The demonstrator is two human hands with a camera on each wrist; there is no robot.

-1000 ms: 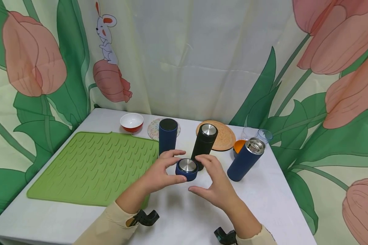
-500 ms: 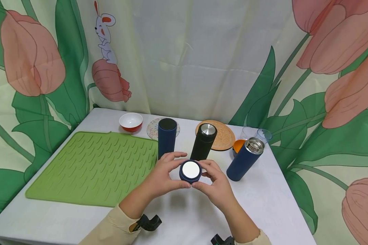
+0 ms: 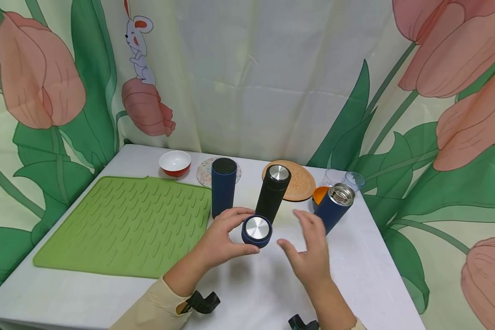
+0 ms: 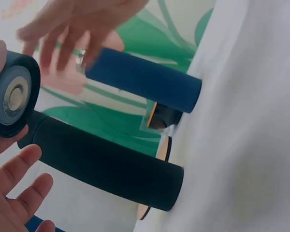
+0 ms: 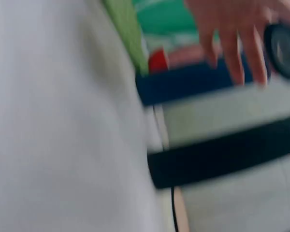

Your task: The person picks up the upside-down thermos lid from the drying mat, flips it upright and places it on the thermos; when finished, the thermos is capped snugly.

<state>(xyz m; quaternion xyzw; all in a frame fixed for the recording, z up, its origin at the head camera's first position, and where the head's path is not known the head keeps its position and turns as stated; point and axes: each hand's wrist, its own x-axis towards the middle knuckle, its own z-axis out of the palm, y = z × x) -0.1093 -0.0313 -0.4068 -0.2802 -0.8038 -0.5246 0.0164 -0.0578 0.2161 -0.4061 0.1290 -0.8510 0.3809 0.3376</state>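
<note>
In the head view my left hand (image 3: 222,236) pinches a blue thermos lid (image 3: 257,230) with a brushed steel top, thumb in front and fingers behind. The lid's underside (image 4: 15,98), with a round metal centre, shows in the left wrist view. My right hand (image 3: 312,250) holds nothing, its thumb and fingers spread, close to a lidless blue thermos (image 3: 333,211) with a bare steel mouth. Just behind the lid stands a black thermos (image 3: 273,195) with a steel top. To its left is another blue thermos (image 3: 223,189) with a dark top.
A green ridged mat (image 3: 128,227) covers the left of the white table (image 3: 247,302). Toward the back are a red and white bowl (image 3: 175,163), a patterned round mat (image 3: 204,173), a round wooden board (image 3: 303,183), an orange bowl (image 3: 320,196) and clear glasses (image 3: 354,180).
Both hands met at the lid half a second ago. My right hand has since let go and moved right toward the lidless thermos, while my left keeps the lid.
</note>
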